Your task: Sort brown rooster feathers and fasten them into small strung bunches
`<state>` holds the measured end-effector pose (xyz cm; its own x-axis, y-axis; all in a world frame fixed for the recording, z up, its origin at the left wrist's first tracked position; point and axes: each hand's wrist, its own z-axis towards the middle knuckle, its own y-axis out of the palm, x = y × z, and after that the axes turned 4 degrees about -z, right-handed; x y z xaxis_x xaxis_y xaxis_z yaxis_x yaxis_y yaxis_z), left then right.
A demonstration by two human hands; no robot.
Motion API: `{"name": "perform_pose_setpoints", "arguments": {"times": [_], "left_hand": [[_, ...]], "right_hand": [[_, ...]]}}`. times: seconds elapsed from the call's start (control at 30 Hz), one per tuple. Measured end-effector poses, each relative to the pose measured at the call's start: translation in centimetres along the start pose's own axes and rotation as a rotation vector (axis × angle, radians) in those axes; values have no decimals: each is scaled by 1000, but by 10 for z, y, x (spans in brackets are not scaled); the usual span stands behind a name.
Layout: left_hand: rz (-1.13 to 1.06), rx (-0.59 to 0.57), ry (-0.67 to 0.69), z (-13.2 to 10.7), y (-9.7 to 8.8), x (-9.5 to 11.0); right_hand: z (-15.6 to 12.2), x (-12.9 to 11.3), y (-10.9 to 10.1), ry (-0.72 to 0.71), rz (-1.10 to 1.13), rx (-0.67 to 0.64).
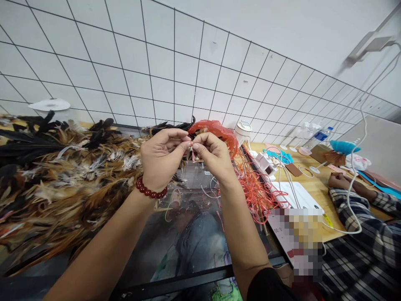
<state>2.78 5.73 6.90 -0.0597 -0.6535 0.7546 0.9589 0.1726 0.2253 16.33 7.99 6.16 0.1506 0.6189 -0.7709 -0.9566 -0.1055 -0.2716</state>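
My left hand point(161, 161), with a dark red bead bracelet at its wrist, and my right hand point(213, 154) meet fingertip to fingertip over a glass-topped table point(188, 205). Both are closed in a pinch on a small reddish string point(193, 156), its ends hanging below the thumbs. Dark feathers point(166, 125) show behind my left fingers; whether they join the string I cannot tell. To the left lies a large heap of brown and black feathers point(103, 175). A tangle of red-orange string point(257, 188) lies right of my right wrist.
A red plastic bag point(213, 125) is behind my hands, near a white lidded container point(243, 130). White cables point(290, 184) cross a power strip point(265, 165). A phone point(278, 230) lies at the right. A person in a plaid sleeve point(347, 205) sits at the wooden table point(302, 192).
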Motion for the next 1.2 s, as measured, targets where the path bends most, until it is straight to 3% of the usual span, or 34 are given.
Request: {"name": "perform_pose_setpoints", "arguments": {"times": [0.2, 0.43, 0.57, 0.7, 0.8, 0.93, 1.0, 1.2], "left_hand": [[-71, 35, -79, 1, 2, 3], [-95, -11, -35, 5, 1, -7], [-138, -36, -6, 7, 2, -12], [-179, -26, -57, 6, 4, -12], [-234, -21, -210, 6, 5, -12], [-446, -161, -688, 8, 3, -9], [-556, -223, -851, 10, 2, -8], [-678, -185, -840, 11, 0, -11]], "right_hand": [[0, -4, 3, 42, 42, -54], [-2, -4, 3, 33, 40, 51], [-2, -3, 1, 9, -140, 129], [-2, -2, 2, -101, -496, 260], [-1, 1, 4, -174, -742, 343], [-2, 2, 6, -248, -871, 315], [-3, 1, 8, -272, -925, 268], [-5, -2, 13, -287, -1058, 252]]}}
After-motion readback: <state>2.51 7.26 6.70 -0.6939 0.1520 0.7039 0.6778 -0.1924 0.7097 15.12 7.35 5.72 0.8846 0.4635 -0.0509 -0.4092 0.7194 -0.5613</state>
